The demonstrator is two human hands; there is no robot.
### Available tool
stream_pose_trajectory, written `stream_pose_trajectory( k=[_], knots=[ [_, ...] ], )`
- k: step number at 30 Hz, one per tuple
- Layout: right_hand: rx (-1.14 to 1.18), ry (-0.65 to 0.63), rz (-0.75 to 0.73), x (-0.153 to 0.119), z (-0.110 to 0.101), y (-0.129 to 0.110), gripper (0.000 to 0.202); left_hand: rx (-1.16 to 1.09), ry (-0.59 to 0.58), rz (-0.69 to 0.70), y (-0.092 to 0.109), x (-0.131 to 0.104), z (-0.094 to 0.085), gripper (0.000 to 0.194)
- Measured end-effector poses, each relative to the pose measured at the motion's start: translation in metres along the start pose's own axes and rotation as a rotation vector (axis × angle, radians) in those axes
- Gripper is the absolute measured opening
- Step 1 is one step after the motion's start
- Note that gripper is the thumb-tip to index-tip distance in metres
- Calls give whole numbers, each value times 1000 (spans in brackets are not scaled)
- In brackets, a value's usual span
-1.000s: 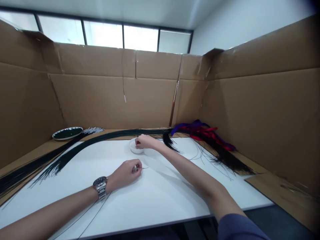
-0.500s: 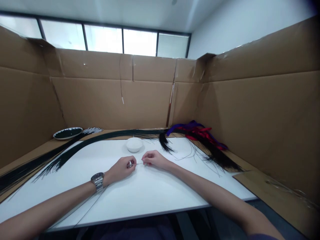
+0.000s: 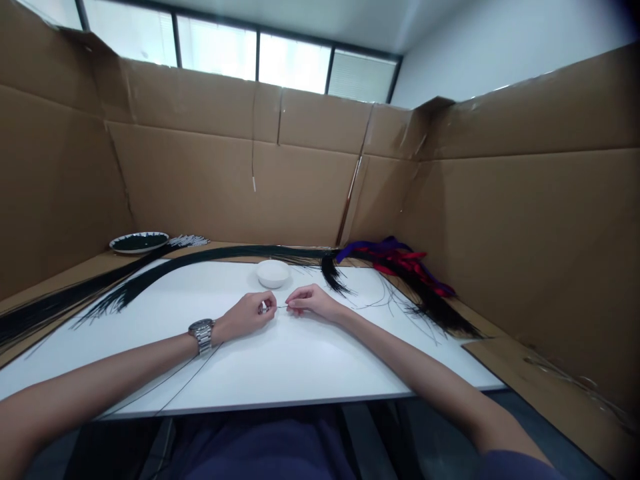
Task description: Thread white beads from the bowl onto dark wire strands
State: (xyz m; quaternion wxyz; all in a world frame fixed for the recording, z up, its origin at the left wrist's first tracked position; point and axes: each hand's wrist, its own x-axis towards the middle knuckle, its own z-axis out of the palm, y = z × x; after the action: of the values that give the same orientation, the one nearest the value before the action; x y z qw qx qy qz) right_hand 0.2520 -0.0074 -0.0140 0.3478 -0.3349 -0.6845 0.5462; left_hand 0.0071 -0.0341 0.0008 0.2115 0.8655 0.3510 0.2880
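Observation:
Above the middle of the white table (image 3: 310, 360), my left hand (image 3: 249, 315) is closed in a pinch on a thin dark cord (image 3: 281, 307). A short piece of the cord spans the small gap to my right hand (image 3: 311, 301), whose fingertips are pinched on it too. Dark strands also run from under my left wrist, with its metal watch, to the table's front edge. Just beyond the hands stands a white bowl (image 3: 273, 273); its contents cannot be made out.
Long bundles of dark cords (image 3: 210, 255) arch across the table's back. Purple and red ribbons (image 3: 395, 257) lie at the back right. A plate of dark green material (image 3: 140, 243) and small white pieces (image 3: 193, 241) sit back left. Cardboard walls (image 3: 220, 180) surround the table.
The camera view has tilted down and turned slightly, so the table and hands appear higher. Both hands keep their pinch on the cord, with the gap between them slightly smaller.

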Motion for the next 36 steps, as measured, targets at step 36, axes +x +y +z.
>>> stream_pose_trajectory(
  k=[36],
  knots=[
    [-47, -13, 66, -6, 4, -11, 29, -10, -45, 39, -8, 3, 2, 12]
  ],
)
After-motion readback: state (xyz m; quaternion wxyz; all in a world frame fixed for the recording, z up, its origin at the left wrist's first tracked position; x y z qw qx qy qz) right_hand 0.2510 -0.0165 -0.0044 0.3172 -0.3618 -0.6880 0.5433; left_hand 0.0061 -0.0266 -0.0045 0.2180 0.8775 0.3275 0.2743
